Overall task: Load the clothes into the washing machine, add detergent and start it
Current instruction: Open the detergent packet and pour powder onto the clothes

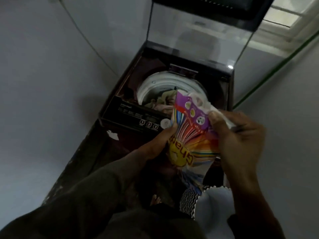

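The person is holding a colourful detergent packet (191,133) just above the front edge of the open top-load washing machine (120,94), so powder can drop onto the clothes (162,100) lying in the drum. The left hand (160,144) is wrapping its grip around the packet's body to steady it. The right hand (238,135) is pinching the torn top corner, apparently to widen the mouth.

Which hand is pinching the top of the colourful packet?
The right hand pinches the detergent packet at its open top edge. The left hand grips it lower down, by the side.
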### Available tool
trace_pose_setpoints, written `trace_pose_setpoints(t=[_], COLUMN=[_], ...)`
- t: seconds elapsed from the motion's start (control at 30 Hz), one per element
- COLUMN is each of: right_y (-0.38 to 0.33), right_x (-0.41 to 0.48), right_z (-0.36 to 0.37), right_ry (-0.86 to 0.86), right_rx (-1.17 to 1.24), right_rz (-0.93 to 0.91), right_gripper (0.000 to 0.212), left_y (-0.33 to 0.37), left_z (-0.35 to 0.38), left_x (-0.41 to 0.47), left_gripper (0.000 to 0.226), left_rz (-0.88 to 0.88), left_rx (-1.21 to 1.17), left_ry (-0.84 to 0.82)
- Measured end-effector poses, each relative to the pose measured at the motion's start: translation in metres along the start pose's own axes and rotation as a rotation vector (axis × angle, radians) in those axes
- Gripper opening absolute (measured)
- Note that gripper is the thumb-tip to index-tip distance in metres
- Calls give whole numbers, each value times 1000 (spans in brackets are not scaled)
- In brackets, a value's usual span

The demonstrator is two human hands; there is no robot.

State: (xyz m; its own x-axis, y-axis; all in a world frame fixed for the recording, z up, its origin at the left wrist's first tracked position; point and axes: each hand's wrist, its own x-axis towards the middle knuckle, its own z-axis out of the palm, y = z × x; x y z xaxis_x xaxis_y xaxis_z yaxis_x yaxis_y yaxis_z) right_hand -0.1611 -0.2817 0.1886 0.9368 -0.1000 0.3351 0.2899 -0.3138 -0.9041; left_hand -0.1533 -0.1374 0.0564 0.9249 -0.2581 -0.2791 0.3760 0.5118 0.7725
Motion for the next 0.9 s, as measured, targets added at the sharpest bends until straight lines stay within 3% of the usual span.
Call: trace_pose_setpoints(t=[0.23,0.5,0.77,0.9], right_y=[-8,4,24,34], right_x=[41,62,30,26], right_z=[-25,-10,10,14], right_ry=[257,507,523,551], right_rx=[-2,-206,-643,-744], right_rz=[176,300,532,568], right_gripper=[4,5,24,26], left_y=[3,-14,-22,-17], left_z=[61,42,25,18], left_x=[41,81,87,80], left_gripper=[67,72,88,80], left_rz=[-162,-365,-624,-720], left_rx=[34,107,182,203], left_ry=[-48,-178,-277,-306])
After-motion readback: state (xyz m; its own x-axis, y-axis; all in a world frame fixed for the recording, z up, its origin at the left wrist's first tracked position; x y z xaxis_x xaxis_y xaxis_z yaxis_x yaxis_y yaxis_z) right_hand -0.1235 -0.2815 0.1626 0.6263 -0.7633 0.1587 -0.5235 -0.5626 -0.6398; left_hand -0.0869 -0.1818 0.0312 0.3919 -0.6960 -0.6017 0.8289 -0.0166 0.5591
